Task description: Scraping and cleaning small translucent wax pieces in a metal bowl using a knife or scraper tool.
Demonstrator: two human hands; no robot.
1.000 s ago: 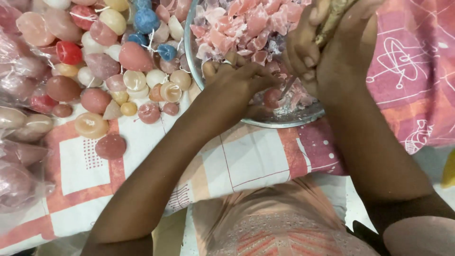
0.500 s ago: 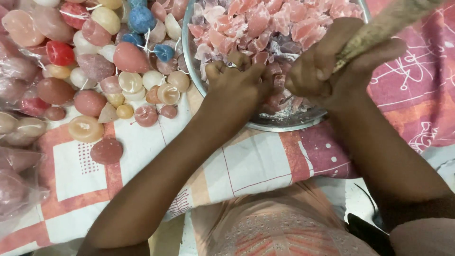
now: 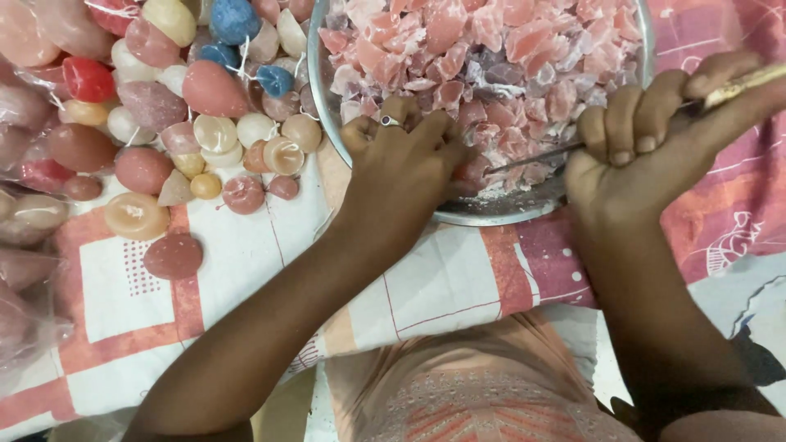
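Candles [image 3: 164, 123] left — bowl [image 3: 491, 214] right.

Wax chunks [image 3: 491, 49]: pale pink, some greyish-white.
Bowl [image 3: 499, 211]: silvery metal.
Candles [image 3: 188, 106]: pink, red, cream, peach, a few blue.
Cloth [image 3: 246, 270]: white with salmon-red squares and lines; at right magenta with white line drawings.
Ring [image 3: 390, 121]: silver.
Tool handle [image 3: 749, 82]: pale tan.
Garment [image 3: 458, 385]: peach, patterned.

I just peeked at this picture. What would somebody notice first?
Probably the big metal bowl at the top, heaped with pink chunks. The left hand presses on chunks at its near rim, while the right hand grips a knife pointing at them. On the cloth to the left lies a pile of colourful candles.
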